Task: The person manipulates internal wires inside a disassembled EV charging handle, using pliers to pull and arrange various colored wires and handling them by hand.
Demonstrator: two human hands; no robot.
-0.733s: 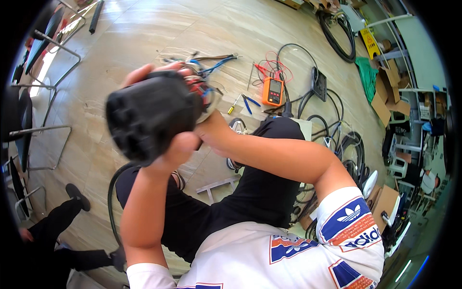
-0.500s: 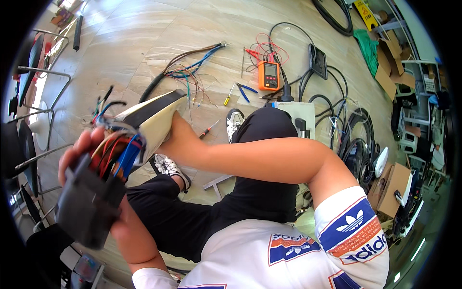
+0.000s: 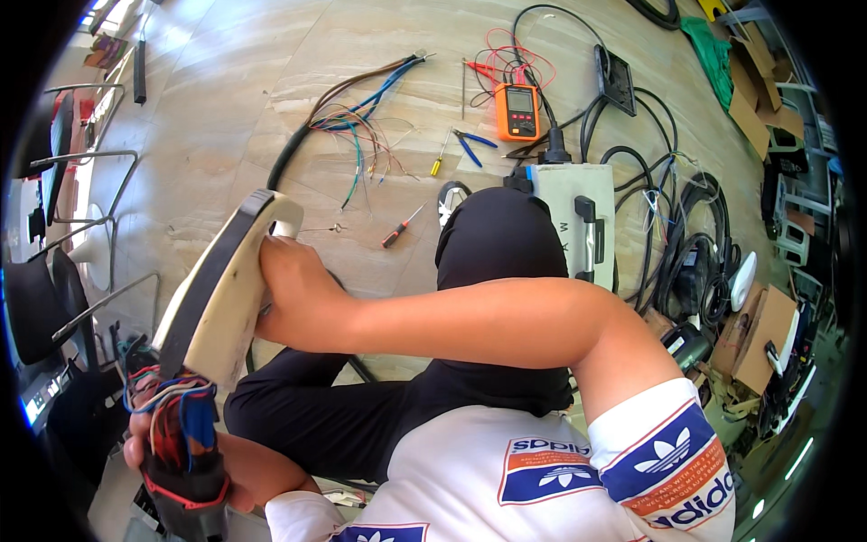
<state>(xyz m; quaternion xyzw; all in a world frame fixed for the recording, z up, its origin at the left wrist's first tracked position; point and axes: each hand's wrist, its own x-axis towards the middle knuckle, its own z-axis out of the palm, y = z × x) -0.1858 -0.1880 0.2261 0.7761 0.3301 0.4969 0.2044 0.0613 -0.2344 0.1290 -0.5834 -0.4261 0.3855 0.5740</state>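
My right hand [image 3: 302, 294] is closed round a curved off-white handle shell [image 3: 226, 298] with a black strip along its back. The shell is tilted, its narrow end up and its wide end down toward my left hand. At the lower left, my left hand [image 3: 239, 492] is wrapped round a black plug head [image 3: 185, 492] with a red line round it; part of that hand is hidden behind it. A bundle of coloured wires [image 3: 185, 406], red, blue, white and green among them, runs between the plug head and the shell's wide end.
On the floor ahead lie a thick black cable with stripped wires [image 3: 293, 149], a red-black screwdriver [image 3: 402, 228], a yellow screwdriver [image 3: 438, 163], blue pliers [image 3: 471, 149] and an orange multimeter [image 3: 517, 113]. A grey case [image 3: 596, 217] and coiled cables [image 3: 695, 217] lie right; chairs [image 3: 54, 298] stand left.
Both hands have lowered the shell and the plug head toward me. The plug head has turned, so the red line on it shows. My view has shifted slightly.
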